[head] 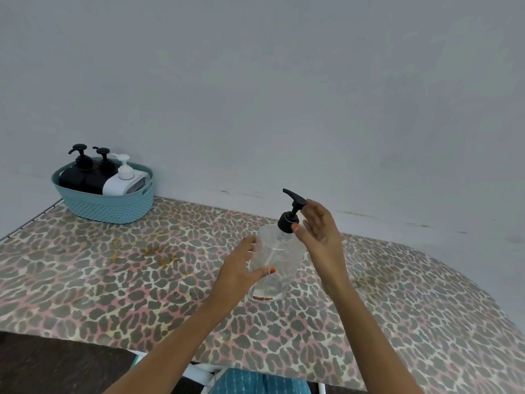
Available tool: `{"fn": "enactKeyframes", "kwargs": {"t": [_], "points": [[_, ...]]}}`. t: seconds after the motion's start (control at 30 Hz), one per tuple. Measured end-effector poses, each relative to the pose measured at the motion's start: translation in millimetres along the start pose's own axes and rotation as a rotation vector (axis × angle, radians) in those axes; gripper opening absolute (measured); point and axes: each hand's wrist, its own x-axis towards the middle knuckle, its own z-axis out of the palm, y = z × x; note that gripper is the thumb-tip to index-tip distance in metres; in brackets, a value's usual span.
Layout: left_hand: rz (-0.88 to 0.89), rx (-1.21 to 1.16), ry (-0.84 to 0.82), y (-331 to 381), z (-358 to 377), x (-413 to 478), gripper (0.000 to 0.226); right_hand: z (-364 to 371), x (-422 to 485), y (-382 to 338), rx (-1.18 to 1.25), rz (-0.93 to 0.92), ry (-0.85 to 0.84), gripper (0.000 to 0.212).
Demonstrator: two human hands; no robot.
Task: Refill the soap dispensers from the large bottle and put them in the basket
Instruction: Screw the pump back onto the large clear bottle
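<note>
The left hand (241, 268) wraps the body of the clear bottle (277, 260), thumb on the near face and fingers round the far side, so that grip is grasping the bottle and holding it upright on the counter (113, 280). The right hand (318, 237) is released: its fingers are loosely spread beside the black pump (292, 211), with only the thumb tip touching the pump's collar. The main risk sits right there. If the right hand turns or pulls the collar before its fingers close round it, the collar could slip. The thin, clear wall under the left hand also looks likely to flex if squeezed hard. The bottle appears nearly empty, with only a little liquid at the bottom, so it is light and could tip or skid on the counter's leopard-print cover (397, 322) if the left hand loosens. Once the pump comes out, its long dip tube, visible inside the bottle, would probably drip on the cover. The nozzle points up and away to the left, so a press on the pump head could squirt soap that way. Well apart, at the far left corner against the wall (255, 81), the teal basket (108, 207) holds two black dispensers (76, 179) and a white dispenser (122, 183), upright and packed close. It stands near the counter's far edge, where a careless reach could push it off.
</note>
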Motion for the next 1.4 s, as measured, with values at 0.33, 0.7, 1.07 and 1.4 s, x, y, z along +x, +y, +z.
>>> {"fn": "enactKeyframes", "kwargs": {"t": [0.33,0.7,1.07,1.4], "points": [[-0.010,-0.016,-0.012,-2,1,0,0.065,5,11,5,-0.223,-0.082,0.037,0.031],[0.006,-0.045,-0.008,-1,-2,1,0.057,2,3,10,-0.136,0.027,-0.141,0.049],[-0.001,-0.017,-0.015,1,-1,1,0.059,19,9,14,-0.180,-0.031,0.053,0.046],[-0.010,-0.022,-0.013,0,-1,1,0.058,0,13,7,-0.136,0.014,-0.056,0.032]]}}
